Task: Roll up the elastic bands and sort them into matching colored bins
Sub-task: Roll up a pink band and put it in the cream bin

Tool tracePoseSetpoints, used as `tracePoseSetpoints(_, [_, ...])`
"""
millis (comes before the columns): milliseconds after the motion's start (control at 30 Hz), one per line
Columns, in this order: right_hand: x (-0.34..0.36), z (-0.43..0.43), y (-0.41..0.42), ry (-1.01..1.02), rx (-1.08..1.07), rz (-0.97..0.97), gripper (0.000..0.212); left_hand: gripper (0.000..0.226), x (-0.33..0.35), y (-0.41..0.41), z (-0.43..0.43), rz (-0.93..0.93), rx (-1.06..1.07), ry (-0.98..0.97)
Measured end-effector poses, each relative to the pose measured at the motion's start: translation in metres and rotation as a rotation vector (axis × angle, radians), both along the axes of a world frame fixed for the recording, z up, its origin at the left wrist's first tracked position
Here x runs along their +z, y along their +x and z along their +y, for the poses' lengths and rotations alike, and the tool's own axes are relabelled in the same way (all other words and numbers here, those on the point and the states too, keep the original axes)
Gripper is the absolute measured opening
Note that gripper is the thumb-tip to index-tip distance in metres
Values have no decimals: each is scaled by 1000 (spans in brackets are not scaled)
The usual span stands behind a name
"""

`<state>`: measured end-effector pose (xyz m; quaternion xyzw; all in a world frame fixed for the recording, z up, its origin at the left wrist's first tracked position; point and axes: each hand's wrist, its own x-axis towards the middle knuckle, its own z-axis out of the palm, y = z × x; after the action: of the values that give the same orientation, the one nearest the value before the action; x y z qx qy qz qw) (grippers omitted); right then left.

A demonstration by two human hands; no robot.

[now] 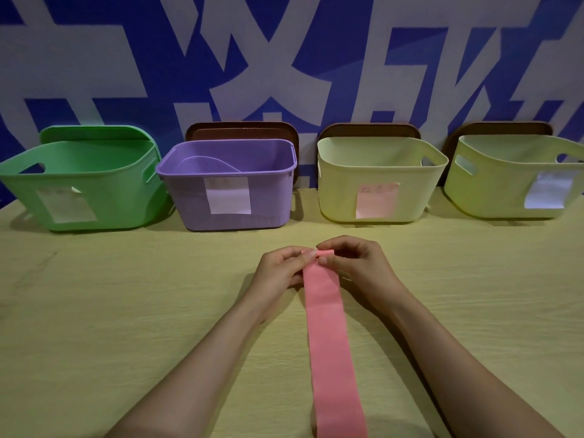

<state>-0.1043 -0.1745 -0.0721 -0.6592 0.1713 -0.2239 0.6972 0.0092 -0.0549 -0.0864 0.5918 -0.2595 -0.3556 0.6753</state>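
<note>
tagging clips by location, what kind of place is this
Probably a staged sorting station, not a home: labelled bins lined along a wooden table, against a blue wall with large white lettering.

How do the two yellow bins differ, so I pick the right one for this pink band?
The inner yellow bin carries a pink label; the far-right yellow bin carries a white label. The inner bin shows whole; the far-right bin is cut by the frame edge. Both are pale yellow with handle slots.

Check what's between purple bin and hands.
Nothing; head view shows bare table from the purple bin to the left hand and right hand pinching the pink band.
</note>
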Motion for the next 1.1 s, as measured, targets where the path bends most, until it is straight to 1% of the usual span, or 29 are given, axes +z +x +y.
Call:
tracePoseSetpoints(100, [-1, -1, 0, -75, 0, 58, 29, 16, 0, 0, -1, 4, 19, -6])
tracePoseSetpoints(233, [-3, -1, 2, -188, -44, 103, 17, 18, -1, 0, -1, -61, 47, 4])
tracePoseSetpoints(367, [-6, 0, 4, -251, -74, 123, 8, 16, -2, 0, 0, -136, 91, 43])
tracePoseSetpoints(467, [-7, -1, 5, -283, -72, 128, 9, 15, -2, -1, 1, -101, 81, 17])
tracePoseSetpoints(533, [-6, -1, 4, -251, -60, 110, 12, 17, 0, -2, 1, -51, 45, -14])
tracePoseSetpoints(633, [-2, -1, 2, -153, -32, 53, 17, 25, 2, -4, 1, -44, -8, -11])
tracePoseSetpoints(733, [4, 1, 0, -59, 0, 17, 20, 21, 3, -5, 2, -53, -11, 2])
tracePoseSetpoints(867, [8, 3, -1, -52, 18, 17, 22, 17, 3, -7, 1, -76, -4, 43])
tracePoseSetpoints(1100, [12, 4, -3, 55, 39, -3, 24, 26, 4, -8, -1, -76, 18, 70])
